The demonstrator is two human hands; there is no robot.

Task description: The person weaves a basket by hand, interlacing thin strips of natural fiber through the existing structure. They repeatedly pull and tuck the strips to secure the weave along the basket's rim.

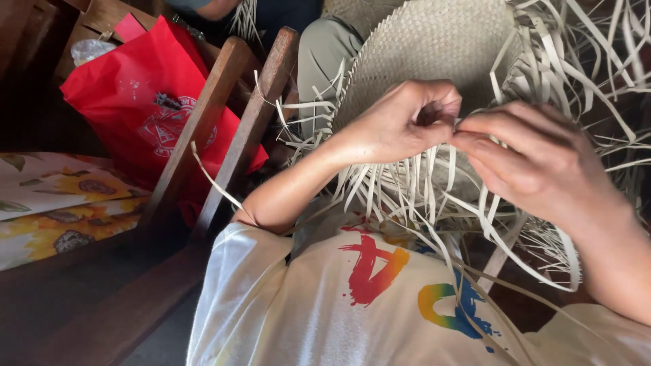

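A pale woven mat of flat straw strips [434,47] lies over my lap, its finished weave at the top and many loose strip ends [407,190] hanging from its edge. My left hand [400,122] is curled at that edge, fingers pinched on a strip. My right hand [536,159] meets it from the right, thumb and fingers closed on strips at the same spot. The fingertips of both hands touch. Loose strips fan out to the right [597,61] and trail down over my white printed shirt [352,298].
A wooden chair frame with slanted slats [224,129] stands at my left. A red bag [135,95] leans behind it. A sunflower-patterned cloth [54,203] covers a surface at far left. Another person's grey-trousered knee [322,51] is at the top.
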